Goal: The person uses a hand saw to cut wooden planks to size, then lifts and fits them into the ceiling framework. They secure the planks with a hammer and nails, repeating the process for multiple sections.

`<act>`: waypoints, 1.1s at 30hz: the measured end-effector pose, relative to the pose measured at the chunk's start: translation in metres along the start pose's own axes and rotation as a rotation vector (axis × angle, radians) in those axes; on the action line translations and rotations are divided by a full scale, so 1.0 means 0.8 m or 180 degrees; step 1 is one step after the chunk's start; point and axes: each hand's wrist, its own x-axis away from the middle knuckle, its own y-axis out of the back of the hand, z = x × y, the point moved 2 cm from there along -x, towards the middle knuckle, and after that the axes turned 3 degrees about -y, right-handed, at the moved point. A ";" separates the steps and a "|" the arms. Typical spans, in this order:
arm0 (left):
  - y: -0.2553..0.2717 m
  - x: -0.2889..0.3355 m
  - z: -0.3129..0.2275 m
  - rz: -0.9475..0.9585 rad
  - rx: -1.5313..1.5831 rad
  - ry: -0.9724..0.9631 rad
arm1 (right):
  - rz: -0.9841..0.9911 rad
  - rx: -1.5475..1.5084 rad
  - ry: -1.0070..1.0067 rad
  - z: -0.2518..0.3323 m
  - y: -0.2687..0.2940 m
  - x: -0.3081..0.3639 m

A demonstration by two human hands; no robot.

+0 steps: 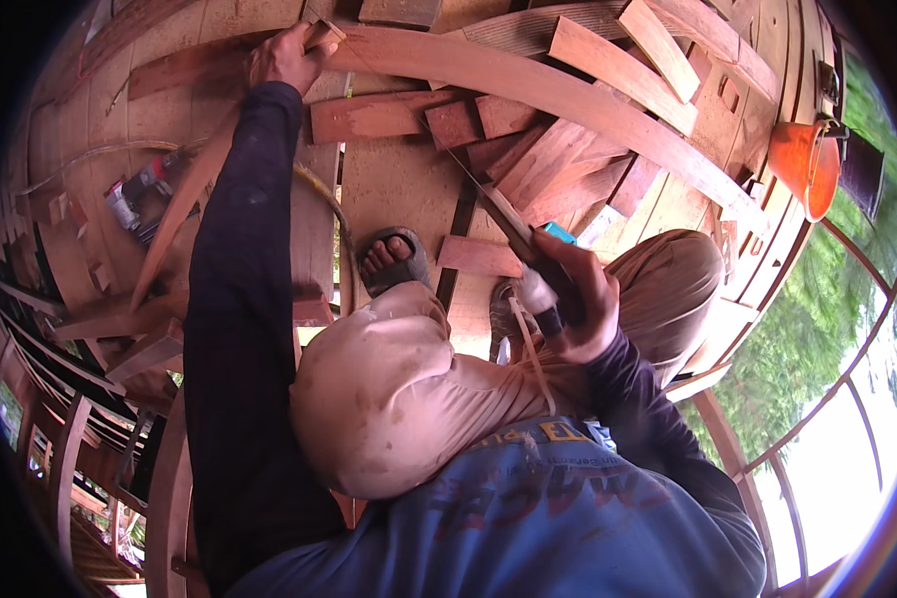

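Observation:
At the far left, my left hand (289,58) is closed over the upper edge of a long curved plank (488,75). Its fingers pinch a small wooden piece (325,33). My right hand (585,299) is wrapped round a long narrow tool (508,221) with a brownish body, a whitish middle and a dark lower end. A thin dark line leaves the tool's tip and slants toward my left hand; part of its run is hard to see. A teal object (558,232) shows beside my right fingers, its kind unclear.
Several reddish wood offcuts (381,117) lie below the plank. An orange bucket (803,169) stands at the right. A power tool (148,194) and a yellowish hose (321,189) lie at left. My sandalled foot (393,259) rests on the board floor (386,189).

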 end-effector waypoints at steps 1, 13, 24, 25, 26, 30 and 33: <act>-0.003 0.004 -0.003 -0.0070 -0.0072 -0.0060 | 0.0025 -0.0122 -0.0205 0.004 -0.007 -0.013; 0.002 0.000 -0.009 -0.0122 -0.0102 -0.0051 | -0.0003 0.0042 -0.0228 0.011 -0.012 -0.023; -0.002 -0.001 0.000 -0.0196 -0.0073 0.0000 | -0.0098 0.0224 0.0072 0.006 -0.004 -0.004; -0.006 -0.005 -0.002 -0.0125 -0.0084 0.0008 | -0.0050 0.0036 0.0038 0.001 -0.012 -0.030; -0.009 -0.005 -0.006 -0.0029 -0.0101 -0.0006 | -0.0019 -0.0166 -0.0021 -0.003 -0.022 -0.051; 0.002 -0.006 -0.011 0.0172 -0.0170 0.0017 | 0.0176 -0.0101 -0.0193 -0.001 -0.027 -0.047; 0.009 -0.002 -0.009 0.0103 -0.0059 0.0132 | -0.0021 -0.0007 -0.0150 -0.001 0.003 0.025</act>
